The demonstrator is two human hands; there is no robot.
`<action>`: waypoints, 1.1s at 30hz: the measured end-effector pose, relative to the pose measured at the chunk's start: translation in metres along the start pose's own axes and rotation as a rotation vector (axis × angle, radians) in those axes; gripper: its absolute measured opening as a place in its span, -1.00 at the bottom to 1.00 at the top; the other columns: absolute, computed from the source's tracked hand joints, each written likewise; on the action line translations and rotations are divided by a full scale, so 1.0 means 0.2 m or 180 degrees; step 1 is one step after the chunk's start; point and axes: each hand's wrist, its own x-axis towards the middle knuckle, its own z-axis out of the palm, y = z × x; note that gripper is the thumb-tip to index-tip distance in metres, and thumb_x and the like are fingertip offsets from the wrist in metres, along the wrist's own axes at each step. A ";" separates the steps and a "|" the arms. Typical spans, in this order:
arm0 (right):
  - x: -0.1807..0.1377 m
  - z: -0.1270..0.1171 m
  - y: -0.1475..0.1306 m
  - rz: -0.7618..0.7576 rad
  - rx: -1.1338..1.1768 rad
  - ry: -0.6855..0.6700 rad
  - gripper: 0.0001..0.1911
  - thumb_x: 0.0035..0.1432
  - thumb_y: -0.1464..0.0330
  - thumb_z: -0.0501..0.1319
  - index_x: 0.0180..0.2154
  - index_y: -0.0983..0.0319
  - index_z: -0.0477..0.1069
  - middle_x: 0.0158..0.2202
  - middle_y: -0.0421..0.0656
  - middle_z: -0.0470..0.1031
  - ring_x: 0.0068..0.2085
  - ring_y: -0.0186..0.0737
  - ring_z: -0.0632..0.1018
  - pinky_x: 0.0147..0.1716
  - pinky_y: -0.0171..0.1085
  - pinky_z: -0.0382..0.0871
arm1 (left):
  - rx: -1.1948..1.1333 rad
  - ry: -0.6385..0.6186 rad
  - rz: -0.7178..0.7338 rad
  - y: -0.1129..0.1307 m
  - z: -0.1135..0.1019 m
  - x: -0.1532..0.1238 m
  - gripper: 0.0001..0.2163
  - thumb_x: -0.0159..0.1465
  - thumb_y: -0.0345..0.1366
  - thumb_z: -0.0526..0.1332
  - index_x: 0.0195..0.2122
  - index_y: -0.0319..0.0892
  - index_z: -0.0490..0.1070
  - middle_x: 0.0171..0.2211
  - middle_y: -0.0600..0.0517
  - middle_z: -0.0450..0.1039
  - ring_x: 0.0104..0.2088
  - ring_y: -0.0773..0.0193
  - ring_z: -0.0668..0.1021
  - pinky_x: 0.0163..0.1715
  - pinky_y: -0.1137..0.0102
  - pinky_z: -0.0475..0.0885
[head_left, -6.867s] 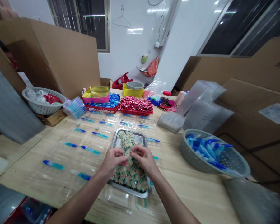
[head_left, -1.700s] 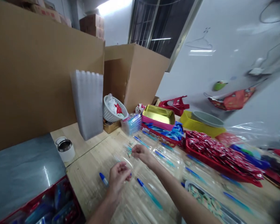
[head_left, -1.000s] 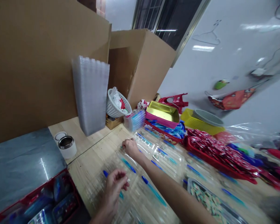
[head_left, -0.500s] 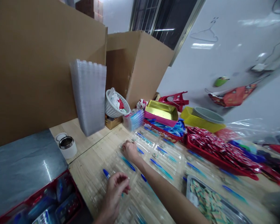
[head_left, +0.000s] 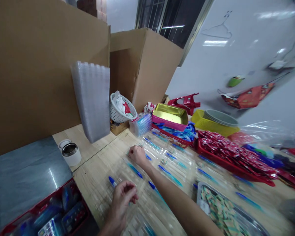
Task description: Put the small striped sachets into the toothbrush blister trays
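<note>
Pale wooden surface stretches under big cardboard boxes that stand along its back like screens. At far left, a red bin sits lower, at the edge, holding blue packs. Next comes a white cup, then a tall stack of clear plastic, upright before the cardboard, probably on end to save room. Beside it, a white basket tilts on a small box.

Nearer, the left hand hovers over the clear trays, thumb and fingertips drawn nearly together; I cannot tell whether something tiny is between them. A blue pen lies just beside it. Farther out, the right hand reaches down to a tray, fingers curled under; whatever they grip is hidden. Both arms stay clear of the laid pens, spread over the trays, whose hollows presumably stop them rolling.

Behind, a pink tin rests on blue sticks, perhaps parked there for space. Rightward, a red tray gathers shiny packets. Nearer, a metal tray contains loose striped pieces, its raised rim likely keeping them together.
</note>
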 end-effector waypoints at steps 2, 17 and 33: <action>-0.01 0.00 -0.02 -0.0020 0.0036 0.0034 -0.83 -0.03 0.50 0.15 -0.48 0.28 0.52 -0.36 -0.02 0.59 -0.28 -0.14 0.55 -0.16 -0.22 0.18 | 0.0011 0.0020 0.0028 0.00 0.00 0.00 -0.70 -0.09 -0.15 0.37 -0.46 -0.25 0.41 -0.59 0.08 0.39 -0.56 0.37 0.43 -0.57 0.49 0.26; -0.94 -0.62 0.54 0.0401 0.2002 0.0569 -0.85 0.05 0.40 0.19 -0.44 0.30 0.51 -0.50 -0.21 0.51 -0.43 -0.30 0.47 -0.40 -0.36 0.29 | 0.0772 -0.0727 0.0237 -0.11 0.31 -0.22 -0.74 -0.07 -0.20 0.36 -0.42 -0.24 0.41 -0.56 0.10 0.42 -0.52 0.36 0.46 -0.53 0.50 0.32; -1.91 -0.55 0.58 0.0478 0.0432 0.0395 -0.89 0.11 0.48 0.19 -0.31 0.22 0.46 -0.25 -0.12 0.43 -0.16 -0.15 0.39 -0.18 -0.18 0.18 | 0.4209 -0.2536 0.2305 -0.48 0.70 -0.42 -0.60 0.07 -0.59 0.06 -0.11 -0.14 0.43 -0.22 -0.04 0.40 -0.15 0.17 0.46 -0.13 0.34 0.35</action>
